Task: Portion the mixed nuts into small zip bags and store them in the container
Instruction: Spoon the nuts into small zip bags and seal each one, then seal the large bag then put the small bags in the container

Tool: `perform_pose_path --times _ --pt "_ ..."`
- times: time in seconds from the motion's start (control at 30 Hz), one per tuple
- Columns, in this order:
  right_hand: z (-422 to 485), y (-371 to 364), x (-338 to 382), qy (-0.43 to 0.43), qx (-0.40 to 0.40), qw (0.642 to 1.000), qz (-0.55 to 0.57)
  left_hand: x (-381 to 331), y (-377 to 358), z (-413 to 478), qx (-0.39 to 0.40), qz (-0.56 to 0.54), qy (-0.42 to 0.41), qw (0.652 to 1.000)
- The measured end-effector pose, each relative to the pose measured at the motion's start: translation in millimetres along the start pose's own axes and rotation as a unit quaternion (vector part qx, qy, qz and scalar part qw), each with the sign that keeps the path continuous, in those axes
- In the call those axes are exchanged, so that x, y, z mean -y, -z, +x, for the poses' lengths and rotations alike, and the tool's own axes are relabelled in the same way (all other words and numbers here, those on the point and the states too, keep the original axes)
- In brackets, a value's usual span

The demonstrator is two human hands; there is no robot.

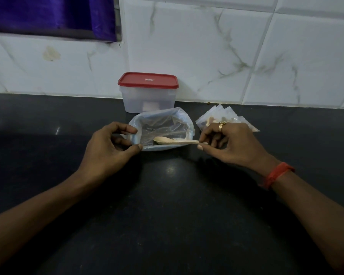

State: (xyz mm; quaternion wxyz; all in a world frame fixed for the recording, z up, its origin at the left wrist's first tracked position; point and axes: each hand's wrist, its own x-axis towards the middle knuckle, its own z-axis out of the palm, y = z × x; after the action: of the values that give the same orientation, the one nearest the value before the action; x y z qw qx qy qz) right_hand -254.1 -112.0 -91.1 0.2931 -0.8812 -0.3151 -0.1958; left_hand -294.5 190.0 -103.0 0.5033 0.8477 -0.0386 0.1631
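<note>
My right fingers (206, 133) are pinching the pale wooden spoon (163, 140) by its handle. My left fingers (125, 128) are gripping the large clear plastic bag (163, 124) at centre frame, which is looking almost emptied. Filled small zip bags (226, 114) are lying just right of it. Behind, the red-lidded translucent container (147, 98) is sitting closed, so storing is probably what's left.

zip bags (216, 114): partly behind right hand (233, 142) | container (147, 99) contents: indistinct | curtain (48, 12): cropped
</note>
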Motion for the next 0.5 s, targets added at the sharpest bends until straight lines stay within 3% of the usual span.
perform_pose_path --times 0.13,0.37,0.5 --pt "0 4 3 0.002 -0.028 0.999 0.024 0 0 0 -0.015 -0.014 0.007 1.000" --pt "2 21 1 -0.021 -0.217 0.970 0.108 2 2 4 -0.087 -0.028 0.022 0.996" --pt "1 21 1 -0.006 -0.199 0.980 0.008 5 5 7 -0.096 -0.048 0.035 0.994"
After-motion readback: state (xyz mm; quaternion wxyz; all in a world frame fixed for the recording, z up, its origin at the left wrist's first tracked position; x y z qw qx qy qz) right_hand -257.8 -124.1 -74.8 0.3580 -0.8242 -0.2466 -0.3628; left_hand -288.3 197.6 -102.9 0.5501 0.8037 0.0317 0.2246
